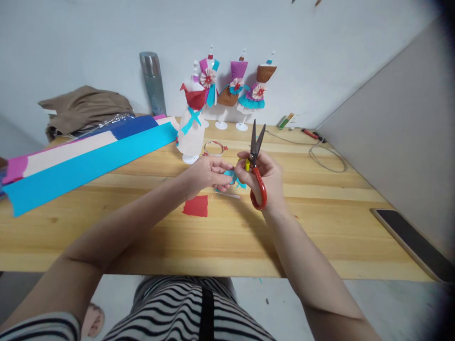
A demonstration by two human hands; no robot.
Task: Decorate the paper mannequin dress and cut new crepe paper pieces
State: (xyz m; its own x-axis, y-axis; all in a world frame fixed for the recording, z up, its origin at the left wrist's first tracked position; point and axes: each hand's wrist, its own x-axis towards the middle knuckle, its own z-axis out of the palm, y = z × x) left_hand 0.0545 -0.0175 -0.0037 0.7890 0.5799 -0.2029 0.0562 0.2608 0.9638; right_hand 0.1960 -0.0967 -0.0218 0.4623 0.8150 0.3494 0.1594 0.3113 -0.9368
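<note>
My left hand (210, 175) pinches a small piece of turquoise paper (231, 176) above the middle of the table. Close beside it, my right hand (265, 177) holds red-handled scissors (262, 189), their dark blades parted and pointing up and away. A small yellow item (247, 165) sits between the right fingers, which also touch the turquoise paper's right side. A red paper square (195, 206) lies on the table (227, 246) below my left hand. Behind that hand stands a small dress form (191, 137) with a red top, pale skirt and turquoise bow.
Three more dressed forms, one in purple and brown (237, 71), stand by the wall. Turquoise paper sheets (95, 163), brown cloth (88, 111) and a bottle (152, 85) are at left. A beaded ring (213, 148) lies centrally; a cable (329, 166) and phone (414, 241) are right.
</note>
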